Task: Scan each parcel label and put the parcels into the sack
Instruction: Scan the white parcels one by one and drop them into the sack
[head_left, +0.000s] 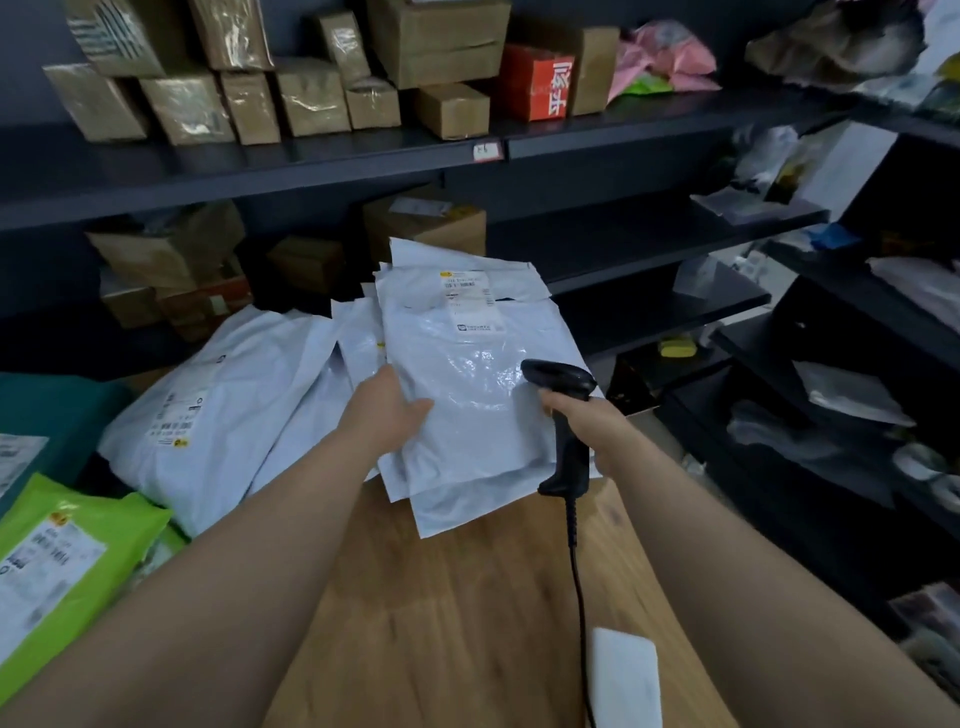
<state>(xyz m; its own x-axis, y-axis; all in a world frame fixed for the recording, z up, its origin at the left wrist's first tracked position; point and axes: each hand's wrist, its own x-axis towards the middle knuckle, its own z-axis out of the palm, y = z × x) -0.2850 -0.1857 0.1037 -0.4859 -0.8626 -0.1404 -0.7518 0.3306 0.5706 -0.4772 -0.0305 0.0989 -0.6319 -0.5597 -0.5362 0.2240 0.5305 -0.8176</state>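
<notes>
A white poly-bag parcel (467, 358) lies on top of a stack of similar white parcels over the wooden table (467, 597). Its printed label (467, 299) faces up near the far end. My left hand (387, 410) grips the parcel's left edge, thumb on top. My right hand (592, 421) holds a black corded barcode scanner (563, 415), whose head sits over the parcel's right side and points toward the label. More white parcels (228, 410) lie in a heap to the left. No sack is clearly visible.
A green parcel (67, 561) with a label lies at the lower left beside teal fabric (57, 410). Dark shelves (363, 150) behind and to the right hold cardboard boxes (311, 98) and bagged parcels. A white slip (626, 675) lies on the table near the scanner cable.
</notes>
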